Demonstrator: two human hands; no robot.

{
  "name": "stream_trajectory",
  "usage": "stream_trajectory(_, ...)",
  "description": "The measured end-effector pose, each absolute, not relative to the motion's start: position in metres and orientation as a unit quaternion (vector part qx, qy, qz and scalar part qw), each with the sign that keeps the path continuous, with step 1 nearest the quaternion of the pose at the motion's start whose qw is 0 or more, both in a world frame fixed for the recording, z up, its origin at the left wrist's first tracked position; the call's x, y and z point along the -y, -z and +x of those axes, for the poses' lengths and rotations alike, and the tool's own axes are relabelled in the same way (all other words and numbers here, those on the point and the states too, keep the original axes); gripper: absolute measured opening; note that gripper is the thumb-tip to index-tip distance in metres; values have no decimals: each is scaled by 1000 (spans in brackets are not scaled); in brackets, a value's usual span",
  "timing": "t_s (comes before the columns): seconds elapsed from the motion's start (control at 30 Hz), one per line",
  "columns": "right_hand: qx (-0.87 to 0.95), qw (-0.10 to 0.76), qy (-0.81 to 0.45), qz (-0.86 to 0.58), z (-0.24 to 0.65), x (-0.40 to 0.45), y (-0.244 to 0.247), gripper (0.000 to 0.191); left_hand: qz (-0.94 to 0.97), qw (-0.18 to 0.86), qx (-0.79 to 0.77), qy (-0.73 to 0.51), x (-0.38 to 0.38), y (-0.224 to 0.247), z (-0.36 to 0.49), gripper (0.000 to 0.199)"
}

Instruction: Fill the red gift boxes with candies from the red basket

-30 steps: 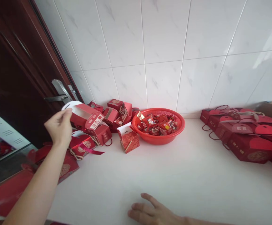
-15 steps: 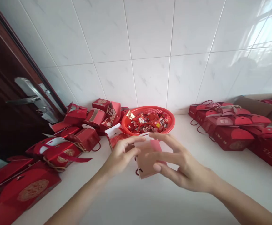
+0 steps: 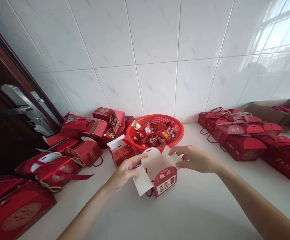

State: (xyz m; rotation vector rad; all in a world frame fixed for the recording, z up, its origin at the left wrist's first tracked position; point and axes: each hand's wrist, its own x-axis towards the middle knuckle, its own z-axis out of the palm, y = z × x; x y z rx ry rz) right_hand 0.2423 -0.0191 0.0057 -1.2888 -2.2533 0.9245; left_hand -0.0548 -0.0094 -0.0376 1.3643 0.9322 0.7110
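Head view: we hold the open box (image 3: 166,181) upright at the counter (image 3: 197,206), our left hand (image 3: 125,173) and right hand (image 3: 193,158) each with fingers seemingly clamped on a side flap, apparently to spread its mouth. Just behind it, the red basket (image 3: 180,131) of wrapped packets (image 3: 157,133) sits central, presumably for either hand's reach, between boxes grouped left (image 3: 83,151) and right (image 3: 242,146).

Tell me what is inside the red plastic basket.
The basket holds small wrapped packets, mostly red, with a pale gold one near its left rim. They cover the basket's floor, so anything beneath the top layer is hidden.
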Motion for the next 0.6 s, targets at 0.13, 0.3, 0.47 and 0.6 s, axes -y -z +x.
stream_trajectory(0.13,738,124,-491,-445,254,4,4,36,584,627,-407,-318,8,48,-56,68)
stream_trajectory(0.3,748,104,-484,-442,261,-1,5,26,620,606,-400,-297,8,37,-61,55)
stream_trajectory(0.47,793,276,-384,-385,269,-10,-16,24,701,529,-347,-328,-6,-8,-64,27)
stream_trajectory(0.6,729,414,-400,-369,258,-33,-22,32,762,431,-366,-315,-47,-28,-42,24)
